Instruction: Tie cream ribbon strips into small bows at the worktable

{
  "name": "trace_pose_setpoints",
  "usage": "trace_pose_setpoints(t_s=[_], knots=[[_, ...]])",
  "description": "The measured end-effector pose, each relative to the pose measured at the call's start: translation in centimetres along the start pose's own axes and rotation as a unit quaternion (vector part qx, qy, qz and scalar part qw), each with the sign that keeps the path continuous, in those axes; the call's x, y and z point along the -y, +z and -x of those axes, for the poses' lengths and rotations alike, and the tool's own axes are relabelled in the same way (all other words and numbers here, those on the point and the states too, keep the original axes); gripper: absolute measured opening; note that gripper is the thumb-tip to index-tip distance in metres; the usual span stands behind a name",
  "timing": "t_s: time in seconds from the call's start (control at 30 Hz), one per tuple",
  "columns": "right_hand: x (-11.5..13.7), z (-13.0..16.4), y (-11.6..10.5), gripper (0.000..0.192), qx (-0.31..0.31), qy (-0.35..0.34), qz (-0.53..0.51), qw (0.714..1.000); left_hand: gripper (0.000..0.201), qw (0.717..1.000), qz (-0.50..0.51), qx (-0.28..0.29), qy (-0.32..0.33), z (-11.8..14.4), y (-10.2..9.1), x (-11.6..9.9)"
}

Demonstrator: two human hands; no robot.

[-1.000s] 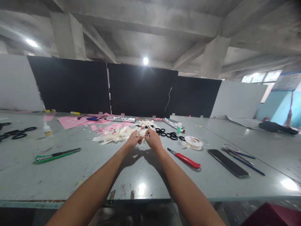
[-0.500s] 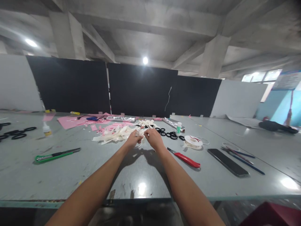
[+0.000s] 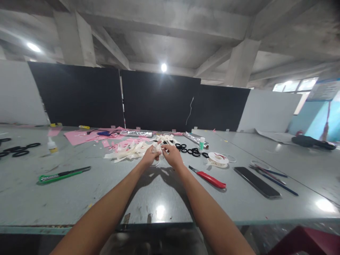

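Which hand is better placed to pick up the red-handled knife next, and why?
Right, probably: the right hand is nearer the red-handled knife; the left hand would have to cross over. Both pinch the cream ribbon piece.

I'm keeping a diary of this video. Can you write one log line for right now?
left hand: pinching cream ribbon piece | right hand: pinching same piece | nearby: red knife, black rings

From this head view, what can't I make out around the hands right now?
- The small cream piece pinched between left hand and right hand: too small and far to identify; fingers cover most of it.
- Print on the ribbon spool: too small to read.
- Dark red object at the bottom right: cut off by the frame edge.
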State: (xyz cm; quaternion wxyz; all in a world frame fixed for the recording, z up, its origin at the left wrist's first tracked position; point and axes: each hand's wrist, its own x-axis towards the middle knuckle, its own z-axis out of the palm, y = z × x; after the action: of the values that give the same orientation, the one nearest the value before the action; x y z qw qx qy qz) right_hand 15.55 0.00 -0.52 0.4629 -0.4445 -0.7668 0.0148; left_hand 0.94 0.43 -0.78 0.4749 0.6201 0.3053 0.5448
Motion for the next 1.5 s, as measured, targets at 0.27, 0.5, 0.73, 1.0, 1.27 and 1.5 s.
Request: trace_pose_setpoints(t_s=[0.27, 0.5, 0.73, 1.0, 1.27, 1.5], knots=[[-0.8, -0.4, 1.2, 0.030, 0.033, 0.049, -0.072, 0.996, 0.074, 1.000, -0.006, -0.012, 0.015, 0.2, -0.1, -0.5], [-0.1, 0.1, -0.1, 0.027, 0.097, -0.034, 0.120, 0.987, 0.071, 1.000, 0.004, -0.009, 0.012, 0.3, -0.2, -0.6], [0.2, -0.1, -0.7, 0.030, 0.133, -0.087, 0.128, 0.979, 0.071, 0.995, 0.102, -0.009, -0.005, 0.4, -0.8, -0.6], [0.7, 0.4, 0.6, 0.052, 0.125, -0.057, 0.142, 0.980, 0.064, 0.993, 0.119, -0.011, -0.024, -0.3, -1.2, 0.3], [0.1, 0.1, 4.0, 0.066, 0.063, 0.003, -0.176, 0.982, 0.056, 0.987, 0.152, -0.037, -0.030, -0.2, -1.2, 0.2], [0.3, -0.2, 3.7, 0.060, 0.072, 0.081, -0.336, 0.935, 0.054, 0.991, 0.105, -0.079, -0.021, -0.1, -1.0, -0.3]])
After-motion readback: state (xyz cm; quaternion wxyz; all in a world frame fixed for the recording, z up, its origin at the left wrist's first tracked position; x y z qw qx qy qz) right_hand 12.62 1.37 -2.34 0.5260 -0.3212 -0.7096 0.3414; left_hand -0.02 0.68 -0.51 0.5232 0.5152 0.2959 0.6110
